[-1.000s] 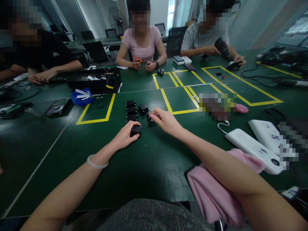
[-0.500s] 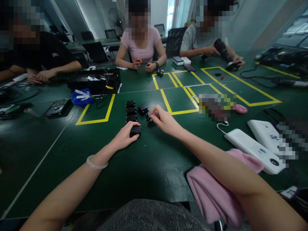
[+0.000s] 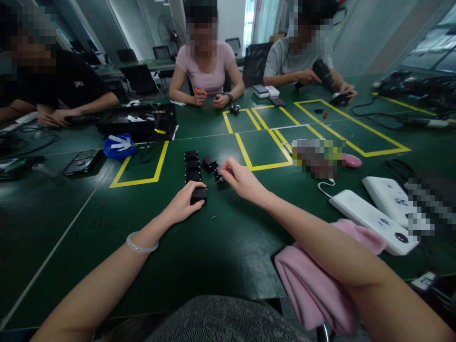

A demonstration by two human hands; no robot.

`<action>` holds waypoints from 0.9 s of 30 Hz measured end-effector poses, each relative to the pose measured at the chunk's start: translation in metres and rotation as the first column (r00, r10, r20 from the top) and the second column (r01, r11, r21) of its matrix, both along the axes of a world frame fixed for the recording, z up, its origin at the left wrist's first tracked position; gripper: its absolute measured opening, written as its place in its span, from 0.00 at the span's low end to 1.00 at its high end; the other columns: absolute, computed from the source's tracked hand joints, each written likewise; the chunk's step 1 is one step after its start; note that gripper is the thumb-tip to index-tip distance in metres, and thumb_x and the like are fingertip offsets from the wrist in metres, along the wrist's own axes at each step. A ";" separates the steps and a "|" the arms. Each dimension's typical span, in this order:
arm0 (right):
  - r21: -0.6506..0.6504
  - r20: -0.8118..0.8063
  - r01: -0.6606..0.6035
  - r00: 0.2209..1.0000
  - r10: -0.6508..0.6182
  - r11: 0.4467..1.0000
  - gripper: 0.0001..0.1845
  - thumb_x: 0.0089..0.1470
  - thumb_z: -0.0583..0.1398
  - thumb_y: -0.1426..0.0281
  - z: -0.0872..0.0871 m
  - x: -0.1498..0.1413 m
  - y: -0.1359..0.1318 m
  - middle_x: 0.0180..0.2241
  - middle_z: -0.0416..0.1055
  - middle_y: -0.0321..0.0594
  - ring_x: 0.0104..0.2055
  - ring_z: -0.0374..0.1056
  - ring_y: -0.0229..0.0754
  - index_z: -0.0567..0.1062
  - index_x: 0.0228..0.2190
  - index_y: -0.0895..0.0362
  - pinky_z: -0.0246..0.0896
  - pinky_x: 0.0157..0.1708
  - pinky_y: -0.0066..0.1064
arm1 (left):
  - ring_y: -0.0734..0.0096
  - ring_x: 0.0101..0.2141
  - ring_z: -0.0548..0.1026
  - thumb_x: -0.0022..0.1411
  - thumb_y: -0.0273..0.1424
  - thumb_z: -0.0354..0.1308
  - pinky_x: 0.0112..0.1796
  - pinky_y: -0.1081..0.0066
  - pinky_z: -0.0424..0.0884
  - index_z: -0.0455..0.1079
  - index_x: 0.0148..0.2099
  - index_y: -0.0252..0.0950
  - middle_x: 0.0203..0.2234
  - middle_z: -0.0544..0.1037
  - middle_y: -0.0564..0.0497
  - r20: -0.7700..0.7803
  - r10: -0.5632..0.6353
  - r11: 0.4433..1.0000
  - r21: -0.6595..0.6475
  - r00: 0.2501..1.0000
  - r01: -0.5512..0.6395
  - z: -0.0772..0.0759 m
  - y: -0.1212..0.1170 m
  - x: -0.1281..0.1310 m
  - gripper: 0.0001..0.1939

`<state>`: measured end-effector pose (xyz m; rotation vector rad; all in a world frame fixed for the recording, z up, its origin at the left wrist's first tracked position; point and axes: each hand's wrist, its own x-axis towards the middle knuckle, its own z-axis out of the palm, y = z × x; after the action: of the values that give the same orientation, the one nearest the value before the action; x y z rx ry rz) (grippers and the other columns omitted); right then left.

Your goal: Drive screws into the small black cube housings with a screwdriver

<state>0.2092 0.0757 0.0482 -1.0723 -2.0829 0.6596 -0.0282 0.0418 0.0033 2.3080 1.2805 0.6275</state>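
My left hand (image 3: 185,202) is closed around a small black box-shaped part (image 3: 198,195), steadying it on the green table. A thin screwdriver (image 3: 213,184) is pinched in my right hand (image 3: 239,178), its slender shaft slanting down to the right side of that part. My fingers cover the screwdriver's handle. Just beyond my left hand, several similar black parts (image 3: 192,164) stand in a row, with small bright screw heads along their sides. Two more dark parts, one a black block (image 3: 210,164), lie close to my right fingertips. A tiny screw (image 3: 213,217) rests nearer to me.
White power banks (image 3: 372,221) and a pink cloth (image 3: 306,280) lie by my right arm. Yellow tape (image 3: 135,183) marks rectangles on the table. A blue container (image 3: 119,146) and a black box (image 3: 138,121) are at the left. Three people sit across, their hands on other objects.
The whole view has shifted slightly. Both hands keep nearly the same pose, with the screwdriver's shaft still at the black part's side.
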 end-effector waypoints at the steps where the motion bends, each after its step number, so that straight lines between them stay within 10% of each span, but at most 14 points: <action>1: 0.010 -0.010 -0.007 1.000 0.007 1.000 0.06 0.62 0.53 0.66 -0.001 0.000 0.000 0.27 0.65 0.34 0.28 0.61 0.38 0.62 0.33 0.54 0.51 0.32 0.29 | 0.56 0.50 0.71 0.63 0.33 0.54 0.52 0.57 0.67 0.62 0.55 0.39 0.49 0.70 0.46 0.001 0.001 1.000 -0.004 1.000 -0.001 0.000 0.000 0.000 0.18; 27: -0.049 -0.045 -0.038 0.998 0.036 0.998 0.03 0.61 0.52 0.69 -0.002 0.001 0.001 0.25 0.63 0.31 0.26 0.58 0.36 0.62 0.34 0.54 0.49 0.30 0.29 | 0.57 0.49 0.71 0.64 0.32 0.55 0.51 0.59 0.68 0.62 0.55 0.38 0.49 0.70 0.45 0.010 -0.017 1.000 0.014 1.000 0.017 0.000 0.001 0.001 0.18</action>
<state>0.2105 0.0768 0.0467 -1.0392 -2.0630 0.7501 -0.0277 0.0426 0.0032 2.3209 1.2547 0.6436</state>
